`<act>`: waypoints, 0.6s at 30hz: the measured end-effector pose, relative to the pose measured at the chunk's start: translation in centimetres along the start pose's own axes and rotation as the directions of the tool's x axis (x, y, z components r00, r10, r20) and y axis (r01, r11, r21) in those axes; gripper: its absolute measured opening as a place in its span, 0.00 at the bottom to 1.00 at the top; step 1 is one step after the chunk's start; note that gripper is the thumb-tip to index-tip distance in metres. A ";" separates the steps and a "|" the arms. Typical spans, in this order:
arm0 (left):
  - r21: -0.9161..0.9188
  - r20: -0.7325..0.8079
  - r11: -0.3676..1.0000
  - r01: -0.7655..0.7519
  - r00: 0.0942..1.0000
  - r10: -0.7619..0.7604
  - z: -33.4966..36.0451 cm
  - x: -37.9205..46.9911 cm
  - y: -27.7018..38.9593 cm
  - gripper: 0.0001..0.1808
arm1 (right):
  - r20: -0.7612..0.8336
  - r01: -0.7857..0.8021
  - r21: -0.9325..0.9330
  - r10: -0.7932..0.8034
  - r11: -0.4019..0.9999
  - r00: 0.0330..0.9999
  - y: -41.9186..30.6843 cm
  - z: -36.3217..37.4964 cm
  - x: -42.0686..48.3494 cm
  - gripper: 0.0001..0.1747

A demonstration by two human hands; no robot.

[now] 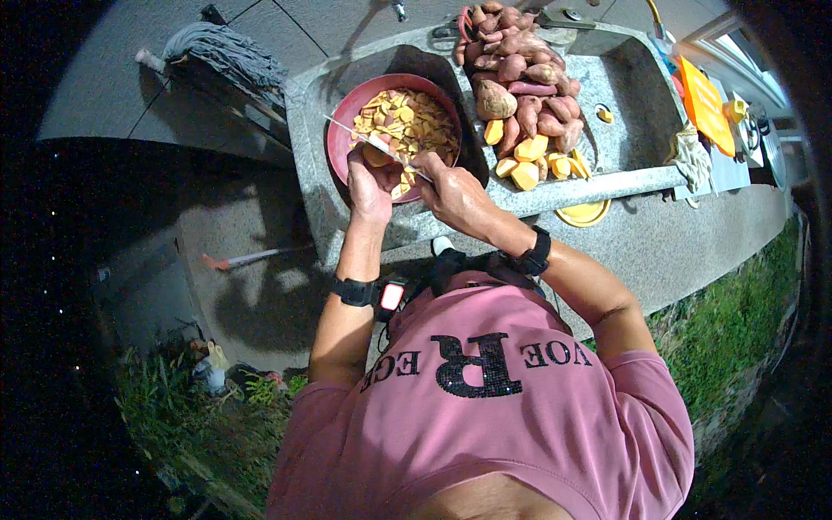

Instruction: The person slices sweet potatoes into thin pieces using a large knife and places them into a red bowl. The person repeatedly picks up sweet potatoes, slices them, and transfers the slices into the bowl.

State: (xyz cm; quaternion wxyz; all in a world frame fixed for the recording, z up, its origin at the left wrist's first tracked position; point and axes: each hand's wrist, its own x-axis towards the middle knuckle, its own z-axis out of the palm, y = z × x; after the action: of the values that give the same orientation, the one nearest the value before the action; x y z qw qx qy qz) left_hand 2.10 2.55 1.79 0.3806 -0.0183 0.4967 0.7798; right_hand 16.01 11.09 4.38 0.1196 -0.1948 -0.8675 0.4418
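Note:
My left hand (370, 188) holds a sweet potato (376, 156) above the near part of a red basin (342, 104). In my right hand (455, 192) is a kitchen knife (383, 146), its blade lying across the sweet potato and pointing to the upper left. Below them, the basin contains many yellow sweet potato pieces (416, 120). Right of the basin, whole sweet potatoes (520, 68) are heaped on the sink's divider. Several cut orange-yellow chunks (525, 174) sit at the heap's near end. My fingers hide part of the held sweet potato.
The basin stands in the left bowl of a stone double sink (305, 130). One piece (605, 116) lies in the right bowl. A cloth (692, 159) hangs over the sink's right rim, near an orange bag (705, 107). A mop (221, 58) is at left; a yellow bucket (585, 213) stands below.

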 end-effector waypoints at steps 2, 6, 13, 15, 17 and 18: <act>-0.063 -0.003 0.998 -0.021 1.000 0.021 0.1 0.3 -0.5 0.22 | -0.023 0.001 -0.083 -0.003 0.997 1.000 -0.2 0.6 0.1 0.18; -0.258 0.141 0.965 -0.032 0.988 0.071 -0.8 1.1 -1.1 0.25 | -0.060 0.151 -0.151 -0.162 0.977 0.985 -0.4 1.4 -0.6 0.25; -0.249 0.095 0.969 -0.001 0.995 0.026 -1.1 2.0 -1.8 0.23 | -0.023 0.214 -0.255 -0.227 0.943 0.974 -0.7 2.2 -1.0 0.29; -0.170 0.038 0.983 -0.069 0.996 0.077 -0.8 1.9 -2.1 0.22 | -0.023 0.217 -0.257 -0.230 0.942 0.973 -0.7 2.2 -1.0 0.29; -0.256 0.054 0.966 -0.041 0.997 0.057 -0.5 1.7 -2.1 0.21 | -0.026 0.215 -0.257 -0.229 0.942 0.973 -0.7 2.2 -1.1 0.30; -0.291 0.045 0.956 -0.040 0.997 0.056 -0.4 1.6 -2.2 0.21 | -0.026 0.215 -0.257 -0.229 0.942 0.973 -0.7 2.2 -1.1 0.31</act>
State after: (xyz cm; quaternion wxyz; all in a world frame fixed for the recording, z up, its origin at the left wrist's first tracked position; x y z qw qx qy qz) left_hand 2.14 3.62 -0.71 0.3678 -0.0411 0.3672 0.8534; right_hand 15.99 8.61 3.63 0.1671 -0.1217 -0.9293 0.3059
